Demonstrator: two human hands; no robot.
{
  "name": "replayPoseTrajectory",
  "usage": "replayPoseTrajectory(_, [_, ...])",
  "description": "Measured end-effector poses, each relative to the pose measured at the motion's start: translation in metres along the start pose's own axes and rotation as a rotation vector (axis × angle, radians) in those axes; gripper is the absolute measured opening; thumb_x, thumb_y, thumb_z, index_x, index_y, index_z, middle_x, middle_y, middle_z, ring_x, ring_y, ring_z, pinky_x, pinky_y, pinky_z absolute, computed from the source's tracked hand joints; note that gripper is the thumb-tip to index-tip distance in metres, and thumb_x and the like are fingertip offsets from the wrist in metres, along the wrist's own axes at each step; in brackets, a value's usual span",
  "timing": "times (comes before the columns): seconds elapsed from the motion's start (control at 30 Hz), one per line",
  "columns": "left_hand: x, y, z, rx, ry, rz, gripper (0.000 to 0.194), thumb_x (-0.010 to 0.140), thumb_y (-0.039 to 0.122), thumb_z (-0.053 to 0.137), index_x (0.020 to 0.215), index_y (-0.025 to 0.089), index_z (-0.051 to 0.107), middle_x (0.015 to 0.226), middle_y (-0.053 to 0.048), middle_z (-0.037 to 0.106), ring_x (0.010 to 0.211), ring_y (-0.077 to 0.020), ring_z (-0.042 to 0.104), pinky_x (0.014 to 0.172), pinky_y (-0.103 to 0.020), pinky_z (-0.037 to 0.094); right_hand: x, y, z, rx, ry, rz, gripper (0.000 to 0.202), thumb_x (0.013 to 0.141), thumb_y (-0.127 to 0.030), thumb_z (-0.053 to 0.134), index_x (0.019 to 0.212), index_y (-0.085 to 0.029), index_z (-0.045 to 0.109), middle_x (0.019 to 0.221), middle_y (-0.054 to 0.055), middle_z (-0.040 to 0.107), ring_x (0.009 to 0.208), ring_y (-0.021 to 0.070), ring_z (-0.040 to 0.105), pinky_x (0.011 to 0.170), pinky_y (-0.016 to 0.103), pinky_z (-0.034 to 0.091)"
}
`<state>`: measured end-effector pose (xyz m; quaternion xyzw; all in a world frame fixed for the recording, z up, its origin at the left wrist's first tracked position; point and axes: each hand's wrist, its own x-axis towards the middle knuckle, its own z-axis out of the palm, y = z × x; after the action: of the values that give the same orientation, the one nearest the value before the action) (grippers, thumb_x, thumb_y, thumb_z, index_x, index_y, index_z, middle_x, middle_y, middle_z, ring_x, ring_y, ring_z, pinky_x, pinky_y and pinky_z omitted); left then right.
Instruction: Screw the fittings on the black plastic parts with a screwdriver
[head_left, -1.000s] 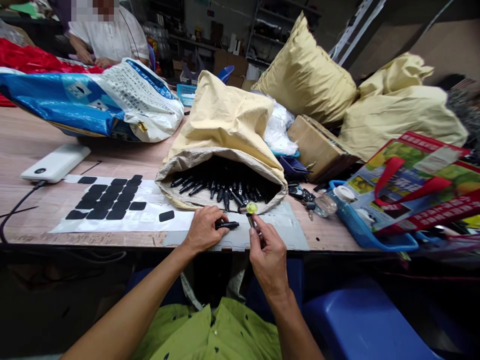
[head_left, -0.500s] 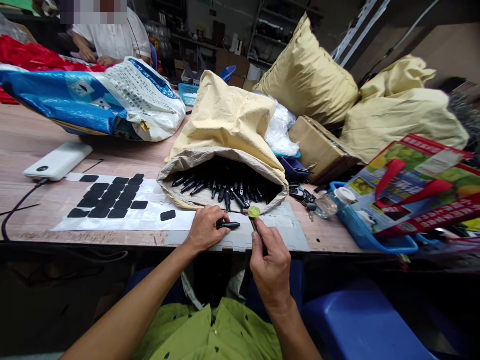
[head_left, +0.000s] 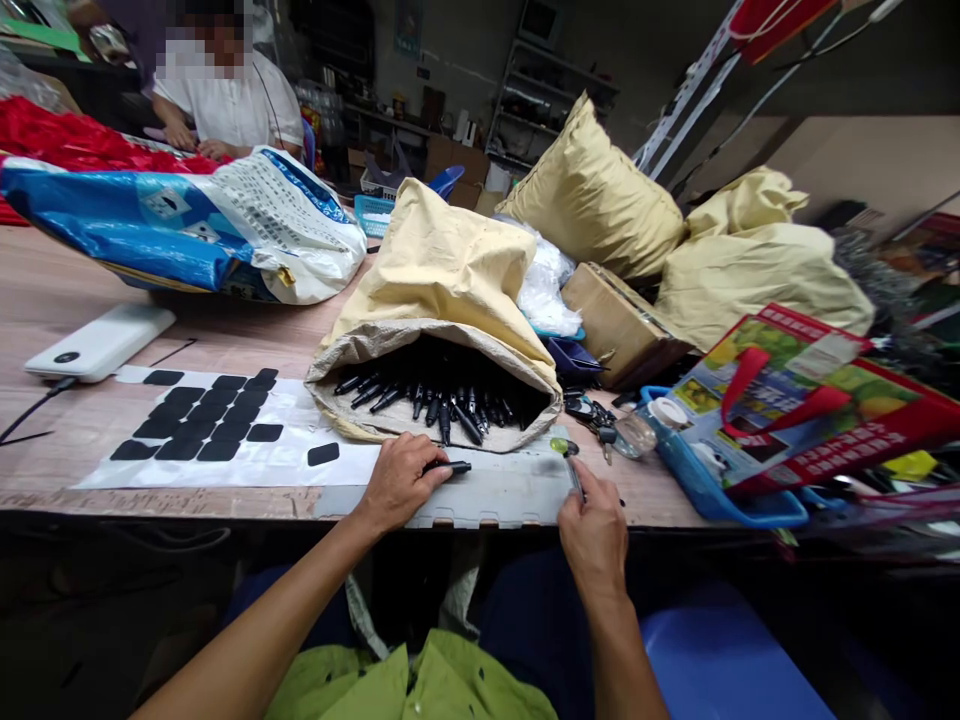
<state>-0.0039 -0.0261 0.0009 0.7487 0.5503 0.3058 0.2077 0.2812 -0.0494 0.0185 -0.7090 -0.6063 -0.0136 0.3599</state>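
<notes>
My left hand [head_left: 405, 480] is closed on a black pen-like piece [head_left: 456, 467], held over the grey board [head_left: 480, 505] at the table's front edge. To the right, my right hand [head_left: 596, 520] pinches a thin dark tool [head_left: 576, 478] near the board's right end. A yellow-green round piece [head_left: 559, 446] lies at the tool's far tip. Beyond both hands, a cream sack [head_left: 450, 250] opens toward me, with several black pen-like pieces [head_left: 445, 420] inside its mouth. Black rounded patches [head_left: 217, 412] lie in rows on a white sheet [head_left: 285, 465] at the left.
A white power bank [head_left: 101, 345] with a cable sits at the left, behind it a blue-and-white bag [head_left: 247, 225]. Keys, a clear jar [head_left: 636, 436] and a blue basket [head_left: 750, 505] stand at the right. Across the table sits a person in white [head_left: 232, 90].
My right hand has moved right, away from my left hand, carrying the tool to the board's right end. My left hand still holds the black piece. The camera view has shifted slightly.
</notes>
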Motion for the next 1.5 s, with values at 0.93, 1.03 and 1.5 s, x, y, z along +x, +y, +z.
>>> replayPoseTrajectory(0.93, [-0.004,-0.001,0.001,-0.074,0.025,0.129,0.02,0.091,0.035,0.068,0.109,0.027,0.071,0.103,-0.003,0.073,0.1,-0.0233,0.056,0.09,-0.038,0.037,-0.013,-0.071,0.057,0.92,-0.718,0.019,0.026,0.082,-0.027,0.067,0.107,-0.02,0.069,0.092,0.002,0.071,0.08,0.0159,0.064,0.075,0.028,0.053])
replayPoseTrajectory(1.03, [-0.003,-0.003,0.001,-0.103,0.019,0.121,0.02,0.089,0.032,0.07,0.108,0.026,0.072,0.103,-0.003,0.073,0.1,-0.0234,0.056,0.091,-0.039,0.038,-0.013,-0.07,0.056,0.953,-0.706,0.052,0.029,0.082,-0.028,0.069,0.109,-0.019,0.069,0.095,0.004,0.072,0.083,0.0173,0.066,0.079,0.03,0.053])
replayPoseTrajectory(1.5, [-0.004,-0.002,-0.001,-0.111,0.01,0.105,0.019,0.089,0.032,0.069,0.107,0.027,0.072,0.102,-0.003,0.074,0.101,-0.0238,0.058,0.091,-0.039,0.038,-0.015,-0.067,0.061,0.949,-0.688,0.056,0.031,0.085,-0.038,0.071,0.111,-0.02,0.071,0.091,0.003,0.072,0.08,0.0165,0.064,0.075,0.028,0.052])
